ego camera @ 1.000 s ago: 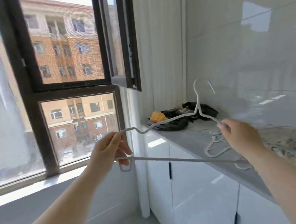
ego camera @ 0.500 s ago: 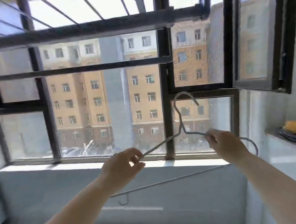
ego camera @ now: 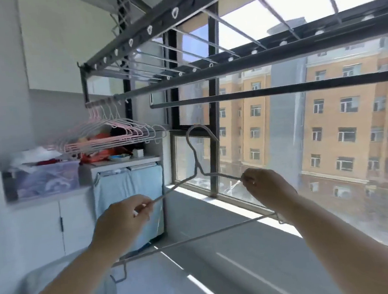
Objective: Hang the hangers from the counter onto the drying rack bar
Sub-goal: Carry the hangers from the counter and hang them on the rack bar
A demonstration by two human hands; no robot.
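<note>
Window (ego camera: pixel 306 135), 2 hands (ego camera: pixel 119 223) (ego camera: pixel 268 188) hold hanger (ego camera: pixel 197 173) (seemingly wire)

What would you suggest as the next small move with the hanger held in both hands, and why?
Probably lift the hanger and tip its hook over the rack bar. The left hand and right hand pinch its shoulders, the hook points up but sits below the bar, and other hangers already hang at its far end.

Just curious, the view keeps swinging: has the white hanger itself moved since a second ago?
Yes. It was beside the counter; now the hanger is before the window, below the rack bar.
</note>
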